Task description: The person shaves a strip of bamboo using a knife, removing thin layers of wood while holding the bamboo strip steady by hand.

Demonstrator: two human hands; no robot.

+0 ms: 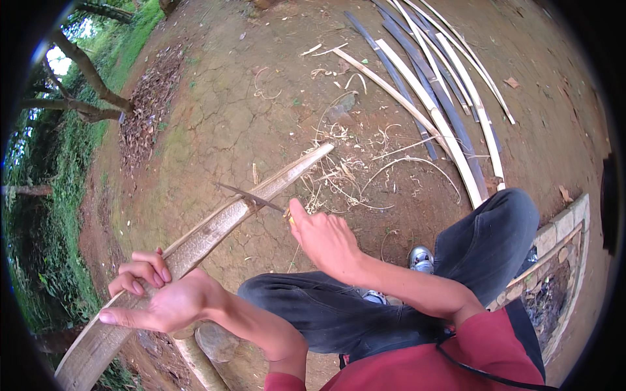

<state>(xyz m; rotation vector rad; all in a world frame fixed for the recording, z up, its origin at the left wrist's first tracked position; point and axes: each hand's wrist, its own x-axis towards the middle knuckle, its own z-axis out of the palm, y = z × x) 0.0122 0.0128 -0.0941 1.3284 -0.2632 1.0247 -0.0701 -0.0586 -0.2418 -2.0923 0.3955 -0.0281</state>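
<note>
A long split bamboo piece [218,225] slants from the lower left up to the middle, its pale hollow inner face turned up. My left hand [163,296] grips its lower part, thumb on one side and fingers round the other edge. In my right hand [324,238] is a knife [261,199], fingers closed round its handle, of which only a bit of yellow shows. The thin dark blade lies across the bamboo at a node, its tip reaching past the far edge. Whether the blade is cutting in, I cannot tell.
Curled shavings [345,179] litter the cracked dirt beyond my right hand. Several bamboo strips [450,98], pale and dark, lie at the upper right. A brick-edged pit [567,228] is at the right. Near my left forearm are a round log [218,342] and a pole [195,365].
</note>
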